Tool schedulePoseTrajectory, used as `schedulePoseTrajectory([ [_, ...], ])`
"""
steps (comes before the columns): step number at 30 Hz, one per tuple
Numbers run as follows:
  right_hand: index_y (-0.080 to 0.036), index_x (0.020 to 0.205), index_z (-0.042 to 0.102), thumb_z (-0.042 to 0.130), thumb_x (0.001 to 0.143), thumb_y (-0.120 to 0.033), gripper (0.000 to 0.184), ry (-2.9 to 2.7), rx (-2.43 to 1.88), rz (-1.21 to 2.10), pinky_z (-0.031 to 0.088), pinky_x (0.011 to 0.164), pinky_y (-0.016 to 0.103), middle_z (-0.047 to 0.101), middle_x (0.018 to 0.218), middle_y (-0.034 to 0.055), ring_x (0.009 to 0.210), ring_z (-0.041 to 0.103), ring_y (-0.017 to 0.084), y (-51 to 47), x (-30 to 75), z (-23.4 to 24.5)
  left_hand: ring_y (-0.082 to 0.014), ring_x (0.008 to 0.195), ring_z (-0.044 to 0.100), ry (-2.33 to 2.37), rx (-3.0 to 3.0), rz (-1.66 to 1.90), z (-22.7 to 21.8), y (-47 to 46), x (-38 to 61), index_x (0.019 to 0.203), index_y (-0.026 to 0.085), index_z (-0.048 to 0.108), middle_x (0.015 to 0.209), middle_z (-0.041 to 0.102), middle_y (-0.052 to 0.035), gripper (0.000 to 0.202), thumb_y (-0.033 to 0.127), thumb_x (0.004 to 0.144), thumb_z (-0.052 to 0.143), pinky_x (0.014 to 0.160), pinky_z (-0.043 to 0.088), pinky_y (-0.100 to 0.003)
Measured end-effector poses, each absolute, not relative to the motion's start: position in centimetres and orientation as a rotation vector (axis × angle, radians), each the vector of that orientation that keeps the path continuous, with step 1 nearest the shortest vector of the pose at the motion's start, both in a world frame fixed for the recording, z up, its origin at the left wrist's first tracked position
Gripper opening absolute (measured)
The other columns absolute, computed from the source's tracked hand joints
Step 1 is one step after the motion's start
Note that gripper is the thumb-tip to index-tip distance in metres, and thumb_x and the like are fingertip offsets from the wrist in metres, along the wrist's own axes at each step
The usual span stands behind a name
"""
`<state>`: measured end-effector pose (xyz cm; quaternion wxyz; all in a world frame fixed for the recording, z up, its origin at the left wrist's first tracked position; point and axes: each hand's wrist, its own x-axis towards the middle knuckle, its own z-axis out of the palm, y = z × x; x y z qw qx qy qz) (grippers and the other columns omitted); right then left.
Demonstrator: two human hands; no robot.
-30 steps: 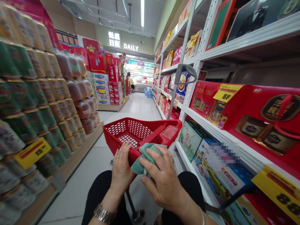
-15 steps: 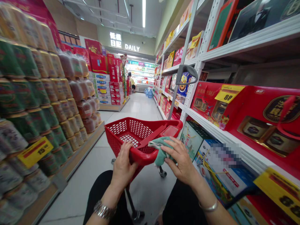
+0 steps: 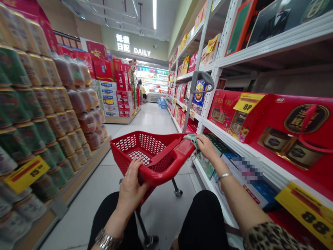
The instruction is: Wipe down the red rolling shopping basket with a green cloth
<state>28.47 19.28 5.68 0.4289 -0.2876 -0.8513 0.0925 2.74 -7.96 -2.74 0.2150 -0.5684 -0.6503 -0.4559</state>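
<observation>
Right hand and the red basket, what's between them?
A green cloth: the head view shows the right hand holding it against the right side of the red basket.

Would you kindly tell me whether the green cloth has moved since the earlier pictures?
Yes, the green cloth moved forward and right, closer to the white shelf upright.

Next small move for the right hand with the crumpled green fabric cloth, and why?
Probably slide the right hand and crumpled green fabric cloth along the red plastic basket's rim toward the left hand: the cloth sits at the far right corner, and the left hand holds the near left.
</observation>
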Motion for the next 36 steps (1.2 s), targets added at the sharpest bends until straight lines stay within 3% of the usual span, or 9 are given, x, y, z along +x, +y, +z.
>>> schedulePoseTrajectory([
  [6, -0.018, 0.107, 0.078, 0.04, 0.09, -0.014, 0.042, -2.223, -1.08, 0.144, 0.047, 0.105, 0.032, 0.075, 0.119, 0.01, 0.114, 0.065, 0.02, 22.2, 27.3, 7.4, -0.0329, 0.142, 0.054, -1.779, -1.608, -1.24, -2.6, -8.0, 2.6, 0.138, 0.02, 0.047, 0.145, 0.061, -0.017, 0.057, 0.021, 0.084, 0.064, 0.114, 0.05, -0.051],
  [18, -0.018, 0.095, 0.081, 0.045, 0.091, -0.011, 0.036, -2.35, -1.225, 0.03, 0.045, 0.094, 0.023, 0.078, 0.113, 0.0092, 0.107, 0.067, 0.019, 21.6, 26.1, 9.7, -0.0318, 0.14, 0.055, -1.774, -1.618, -1.218, -2.5, -8.2, 2.4, 0.139, 0.021, 0.047, 0.144, 0.062, -0.0163, 0.058, 0.02, 0.083, 0.065, 0.113, 0.052, -0.05],
  [27, -0.016, 0.1, 0.08, 0.043, 0.095, -0.013, 0.037, -2.345, -1.287, -0.043, 0.044, 0.095, 0.026, 0.077, 0.115, 0.0108, 0.109, 0.067, 0.021, 18.7, 27.4, 9.7, -0.0308, 0.148, 0.046, -1.884, -1.712, -1.293, -2.5, -9.2, 1.6, 0.141, 0.023, 0.047, 0.151, 0.058, -0.0142, 0.063, 0.017, 0.081, 0.064, 0.121, 0.043, -0.052],
  [36, -0.018, 0.091, 0.076, 0.042, 0.093, -0.013, 0.035, -2.247, -1.239, -0.132, 0.039, 0.092, 0.033, 0.077, 0.108, 0.0111, 0.107, 0.065, 0.023, 16.8, 29.1, 8.4, -0.0291, 0.154, 0.035, -1.94, -1.798, -1.362, -2.3, -8.6, -0.1, 0.145, 0.023, 0.042, 0.162, 0.043, -0.0183, 0.062, 0.023, 0.086, 0.061, 0.123, 0.036, -0.055],
])
